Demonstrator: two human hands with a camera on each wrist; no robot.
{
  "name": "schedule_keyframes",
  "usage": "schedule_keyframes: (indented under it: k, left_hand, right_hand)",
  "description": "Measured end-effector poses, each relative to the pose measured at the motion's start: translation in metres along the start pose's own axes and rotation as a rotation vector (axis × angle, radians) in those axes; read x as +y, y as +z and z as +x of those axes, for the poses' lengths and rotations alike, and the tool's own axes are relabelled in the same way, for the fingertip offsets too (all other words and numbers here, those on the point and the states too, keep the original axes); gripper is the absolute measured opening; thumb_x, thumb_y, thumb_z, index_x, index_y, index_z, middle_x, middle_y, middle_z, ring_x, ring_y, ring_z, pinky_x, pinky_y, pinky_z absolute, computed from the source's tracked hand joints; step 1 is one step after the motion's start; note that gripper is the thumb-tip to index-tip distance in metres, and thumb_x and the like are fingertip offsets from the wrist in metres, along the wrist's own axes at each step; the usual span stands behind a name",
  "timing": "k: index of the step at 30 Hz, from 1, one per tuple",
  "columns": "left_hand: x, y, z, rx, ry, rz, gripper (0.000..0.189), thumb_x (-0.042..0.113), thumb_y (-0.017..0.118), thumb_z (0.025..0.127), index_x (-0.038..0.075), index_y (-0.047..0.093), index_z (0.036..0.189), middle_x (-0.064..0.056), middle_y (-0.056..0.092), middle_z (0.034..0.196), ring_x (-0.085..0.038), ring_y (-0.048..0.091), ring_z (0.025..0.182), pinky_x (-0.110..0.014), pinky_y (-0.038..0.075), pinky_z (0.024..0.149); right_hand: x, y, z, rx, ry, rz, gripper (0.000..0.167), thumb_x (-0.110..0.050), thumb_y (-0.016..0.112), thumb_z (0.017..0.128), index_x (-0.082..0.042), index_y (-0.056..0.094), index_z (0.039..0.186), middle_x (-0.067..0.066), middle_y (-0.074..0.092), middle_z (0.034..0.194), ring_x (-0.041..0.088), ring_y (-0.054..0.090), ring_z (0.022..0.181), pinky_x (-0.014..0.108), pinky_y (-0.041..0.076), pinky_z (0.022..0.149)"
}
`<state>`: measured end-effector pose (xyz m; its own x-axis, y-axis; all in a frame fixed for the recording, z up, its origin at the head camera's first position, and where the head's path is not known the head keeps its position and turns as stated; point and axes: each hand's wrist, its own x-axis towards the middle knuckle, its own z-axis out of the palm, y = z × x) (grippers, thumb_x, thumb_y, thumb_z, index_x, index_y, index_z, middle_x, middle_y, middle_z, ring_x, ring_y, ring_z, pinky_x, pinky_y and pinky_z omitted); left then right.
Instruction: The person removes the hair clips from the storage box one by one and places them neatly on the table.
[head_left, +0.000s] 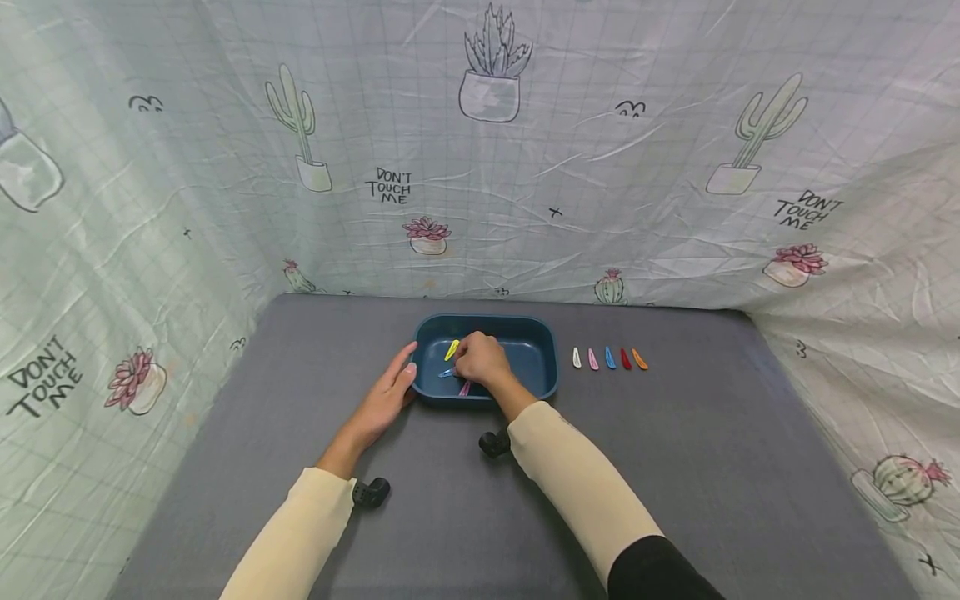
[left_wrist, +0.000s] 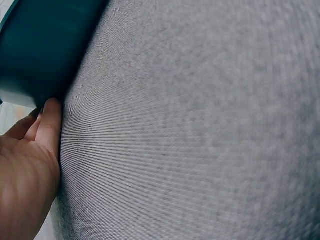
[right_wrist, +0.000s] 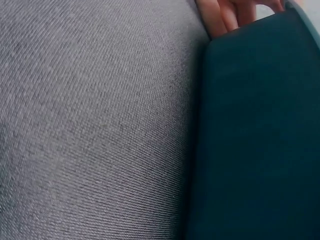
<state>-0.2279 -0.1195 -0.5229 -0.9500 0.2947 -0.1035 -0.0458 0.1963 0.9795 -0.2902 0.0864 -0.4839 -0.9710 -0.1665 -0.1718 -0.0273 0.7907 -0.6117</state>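
In the head view a dark blue tray point(head_left: 536, 364) lies on the table with a yellow hair clip point(head_left: 452, 350), a blue hair clip point(head_left: 447, 373) and a pink hair clip point(head_left: 465, 388) inside. My left hand point(head_left: 386, 402) rests against the tray's left end, fingers extended. The left wrist view shows this hand point(left_wrist: 30, 165) touching the tray's lower corner point(left_wrist: 45, 55). My right hand point(head_left: 482, 360) reaches into the tray with bent fingers, beside the blue clip. Its fingertips are hidden, so whether it pinches a clip cannot be told. The right wrist view shows mostly the tray's outer wall point(right_wrist: 260, 130).
Right of the tray is a row of hair clips: white point(head_left: 576, 357), pink point(head_left: 593, 359), blue point(head_left: 610, 358), dark red point(head_left: 626, 359) and orange point(head_left: 640, 359). A grey cloth point(head_left: 712, 467) covers the table. Printed curtains point(head_left: 555, 167) hang behind and at both sides.
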Motion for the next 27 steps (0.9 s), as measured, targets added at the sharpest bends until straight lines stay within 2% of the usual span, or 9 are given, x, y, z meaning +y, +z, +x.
schedule_keyframes:
  k: [4,7,10,12,16,18,22,24,27]
  left_hand:
    - [0.001,0.001,-0.001,0.002,-0.005,-0.010,0.057,0.041,0.033,0.115,0.028,0.017,0.168,-0.009,0.007,0.177,-0.034,0.020,0.162,-0.058,0.029,0.125]
    - [0.002,0.001,-0.001,0.011,-0.008,-0.006,0.056,0.040,0.034,0.115,0.028,0.018,0.168,-0.008,0.008,0.177,-0.034,0.021,0.162,-0.058,0.030,0.125]
    - [0.002,0.001,-0.001,0.011,-0.002,0.000,0.057,0.040,0.033,0.115,0.026,0.016,0.169,-0.010,0.006,0.177,-0.035,0.019,0.162,-0.059,0.030,0.125]
    - [0.002,0.000,-0.002,0.014,-0.002,0.000,0.057,0.040,0.033,0.115,0.026,0.016,0.169,-0.010,0.006,0.177,-0.035,0.019,0.162,-0.058,0.030,0.125]
    - [0.002,0.000,-0.001,0.011,-0.001,0.010,0.057,0.040,0.033,0.115,0.026,0.016,0.169,-0.009,0.006,0.177,-0.035,0.019,0.162,-0.059,0.030,0.125]
    - [0.002,0.000,-0.001,0.010,-0.002,0.016,0.057,0.040,0.032,0.116,0.026,0.015,0.169,-0.009,0.006,0.177,-0.035,0.018,0.162,-0.059,0.030,0.125]
    - [0.003,0.000,-0.001,0.007,0.002,0.016,0.058,0.039,0.031,0.116,0.024,0.014,0.169,-0.010,0.004,0.177,-0.037,0.016,0.162,-0.060,0.028,0.125]
    - [0.004,0.000,-0.002,0.006,0.003,0.015,0.058,0.039,0.032,0.116,0.025,0.014,0.169,-0.011,0.004,0.177,-0.037,0.016,0.162,-0.060,0.028,0.125]
    - [0.004,0.001,-0.003,0.001,0.003,0.017,0.058,0.041,0.032,0.115,0.027,0.014,0.169,-0.010,0.003,0.177,-0.036,0.016,0.163,-0.060,0.028,0.125]
  right_hand:
    - [0.000,0.000,0.000,-0.017,0.014,-0.029,0.021,-0.015,0.079,0.089,-0.015,0.077,0.069,-0.003,0.075,0.079,0.015,0.061,0.070,0.029,0.047,0.064]
    - [-0.001,0.000,0.001,-0.042,0.036,-0.049,0.034,-0.016,0.079,0.089,-0.018,0.066,0.057,-0.006,0.064,0.064,0.013,0.054,0.062,0.028,0.040,0.057]
    - [-0.001,-0.002,0.002,-0.082,0.077,-0.033,0.045,-0.017,0.078,0.089,-0.018,0.053,0.051,-0.006,0.050,0.056,0.013,0.047,0.057,0.028,0.036,0.053]
    - [-0.001,-0.004,0.002,-0.098,0.095,-0.013,0.046,-0.016,0.077,0.090,-0.017,0.052,0.051,-0.005,0.048,0.055,0.014,0.046,0.057,0.028,0.035,0.053]
    - [-0.003,-0.014,-0.002,-0.082,0.103,0.072,0.030,-0.014,0.078,0.090,-0.008,0.072,0.061,0.000,0.064,0.064,0.014,0.054,0.059,0.026,0.041,0.054]
    - [-0.005,-0.020,-0.005,-0.068,0.097,0.147,0.020,-0.013,0.079,0.090,-0.004,0.080,0.072,0.005,0.075,0.077,0.012,0.061,0.060,0.025,0.048,0.056]
    - [-0.007,-0.032,-0.010,-0.064,0.087,0.305,0.014,-0.007,0.076,0.092,0.003,0.082,0.085,0.016,0.079,0.099,0.012,0.068,0.056,0.029,0.062,0.062]
    - [-0.007,-0.038,-0.013,-0.063,0.079,0.368,0.012,-0.004,0.075,0.092,0.005,0.082,0.088,0.017,0.079,0.100,0.011,0.068,0.055,0.033,0.065,0.066]
    - [-0.008,-0.044,-0.017,-0.053,0.074,0.424,0.012,-0.002,0.075,0.092,0.007,0.081,0.093,0.017,0.079,0.092,0.011,0.066,0.056,0.032,0.064,0.067]
